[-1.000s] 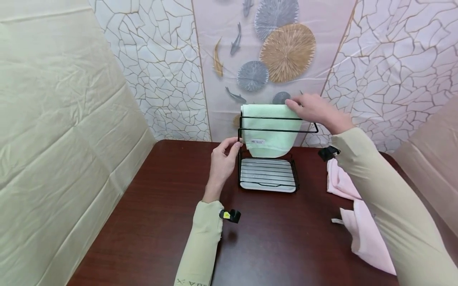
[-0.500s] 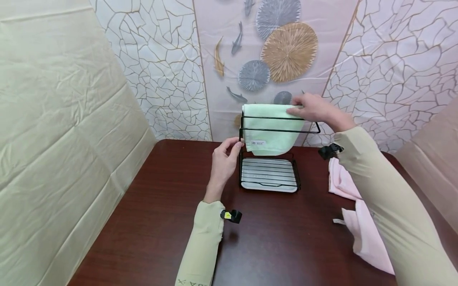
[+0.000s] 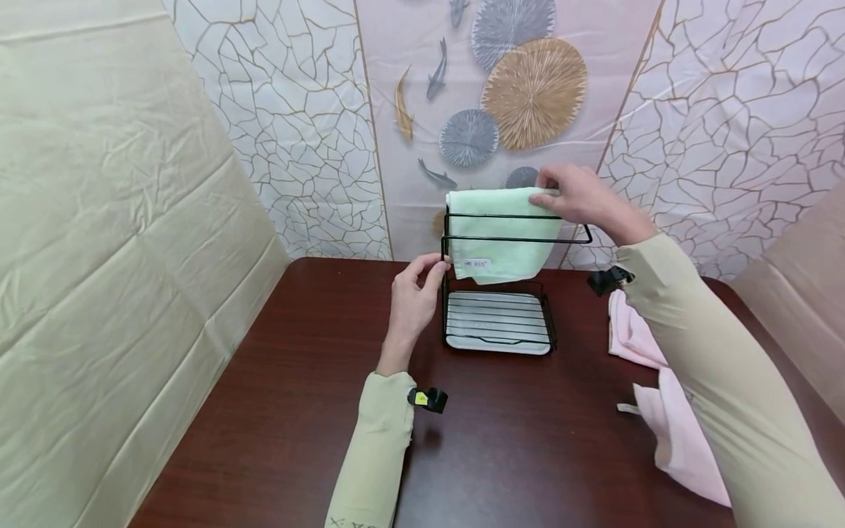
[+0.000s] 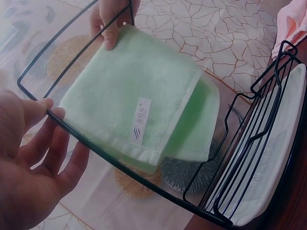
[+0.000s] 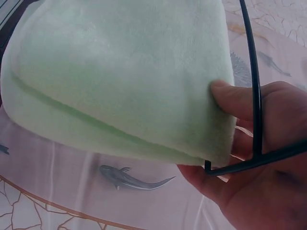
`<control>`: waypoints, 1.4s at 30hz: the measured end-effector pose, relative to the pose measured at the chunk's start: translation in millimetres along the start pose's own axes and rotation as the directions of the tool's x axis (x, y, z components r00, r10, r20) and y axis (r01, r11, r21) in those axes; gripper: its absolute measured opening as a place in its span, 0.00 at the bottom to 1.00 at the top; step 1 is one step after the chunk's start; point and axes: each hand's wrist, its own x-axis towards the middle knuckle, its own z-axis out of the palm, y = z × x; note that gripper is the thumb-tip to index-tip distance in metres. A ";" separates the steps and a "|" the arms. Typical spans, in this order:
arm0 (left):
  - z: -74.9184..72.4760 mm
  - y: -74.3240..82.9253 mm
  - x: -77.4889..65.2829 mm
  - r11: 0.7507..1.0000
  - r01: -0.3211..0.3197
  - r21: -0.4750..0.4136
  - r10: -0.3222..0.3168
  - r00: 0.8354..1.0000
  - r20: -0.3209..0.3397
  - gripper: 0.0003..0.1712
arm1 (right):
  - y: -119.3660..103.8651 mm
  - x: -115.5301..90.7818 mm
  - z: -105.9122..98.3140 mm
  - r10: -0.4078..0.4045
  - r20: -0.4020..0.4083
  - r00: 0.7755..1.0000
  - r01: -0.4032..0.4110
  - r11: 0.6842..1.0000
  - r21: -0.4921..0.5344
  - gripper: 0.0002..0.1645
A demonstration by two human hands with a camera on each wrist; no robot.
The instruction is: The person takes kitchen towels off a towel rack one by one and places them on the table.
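A pale green towel (image 3: 505,257) with a small white label hangs folded over the upper bars of a black wire rack (image 3: 515,240). My left hand (image 3: 411,299) pinches the rack's left upright between thumb and fingertips. At the towel's top right edge, my right hand (image 3: 573,195) grips the cloth, thumb on the near side. In the right wrist view the thumb (image 5: 235,100) presses on the towel beside a rack bar, and the other fingers are partly hidden behind cloth and wire. The towel's back layer shows below the front one in the left wrist view.
A white tray (image 3: 495,345) lies under the rack's wire grid at its base. Two pink towels (image 3: 683,440) are on the dark wooden table (image 3: 297,440) to the right, partly covered by the right sleeve. Behind the table hangs a patterned cloth (image 3: 297,147).
My right hand has shifted its grip along the towel's top right edge and raised it slightly. The towel's lower back edge has risen. My left hand stays on the upright.
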 end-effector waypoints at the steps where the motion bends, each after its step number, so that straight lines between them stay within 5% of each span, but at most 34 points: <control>1: 0.0 0.8 -0.1 1.000 0.000 0.001 0.000 1.000 0.001 0.12 | -0.3 0.0 -0.2 -0.001 -0.010 1.000 0.001 1.000 0.000 0.10; 10: 2.9 -20.5 4.5 1.000 -0.010 -0.011 0.010 1.000 -0.013 0.10 | -14.5 0.5 -11.4 0.008 -0.064 0.998 -0.008 1.000 0.013 0.11; 24: 4.0 -18.8 4.1 0.999 -0.040 0.003 0.040 0.999 -0.009 0.10 | -33.3 -5.0 -28.6 -0.016 -0.188 0.982 0.020 0.999 0.024 0.12; 42: 1.0 -20.0 4.4 1.000 -0.012 -0.008 0.012 1.000 0.009 0.12 | -57.7 -13.5 -57.1 0.014 -0.465 0.885 0.034 0.995 0.095 0.11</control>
